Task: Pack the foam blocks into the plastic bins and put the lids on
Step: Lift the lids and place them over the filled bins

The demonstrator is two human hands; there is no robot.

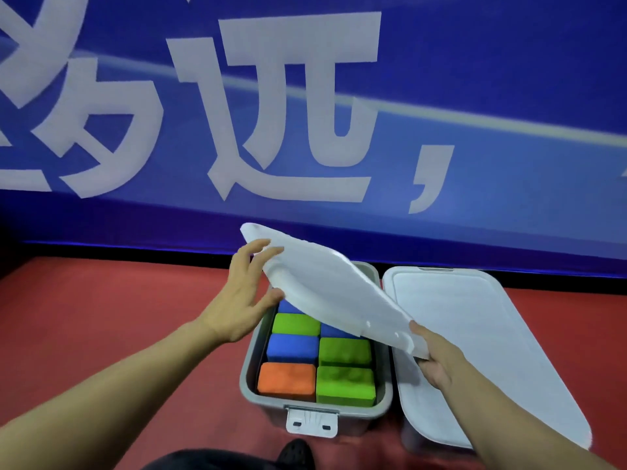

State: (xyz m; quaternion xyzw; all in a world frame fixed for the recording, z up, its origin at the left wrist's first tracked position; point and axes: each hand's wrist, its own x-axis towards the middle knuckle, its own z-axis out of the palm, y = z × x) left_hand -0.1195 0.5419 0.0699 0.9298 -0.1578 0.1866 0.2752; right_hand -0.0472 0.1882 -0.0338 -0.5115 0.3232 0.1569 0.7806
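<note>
- Head view looks down at a grey plastic bin (246, 378) on a red carpeted floor (101, 317), and a good chunk of the inside is hidden by a white lid (325, 293) held tilted over it.
- Far end of the bin is covered by that lid, so I can't tell how many foam blocks are back there. Only slivers of two blue ones poke out under its edge.
- What does show: an orange block (286, 381) at the near left, a blue block (292, 347) behind it, a green block (296, 323) behind that, plus two more green ones on the right, the nearest (345, 385) with faint studs on top. Matte, soft-looking, rounded corners, packed tight in two rows.
- Left hand (246, 300) has fingers spread fairly wide, fingertips on the lid's far raised end, thumb under its edge.
- Right hand (436, 357) pinches the lid's near low corner, fingers mostly hidden underneath.
- Second bin (412, 432) sits just beside on the right, already capped with a smooth white lid (475, 340) with rounded corners; its body is almost entirely hidden.
- White latch (312, 422) hangs on the open bin's near wall.
- Blue banner (475, 79) with big white characters fills the back, cut off at the edges.
- Dark shoe (294, 454) at the bottom edge, partly cropped.
</note>
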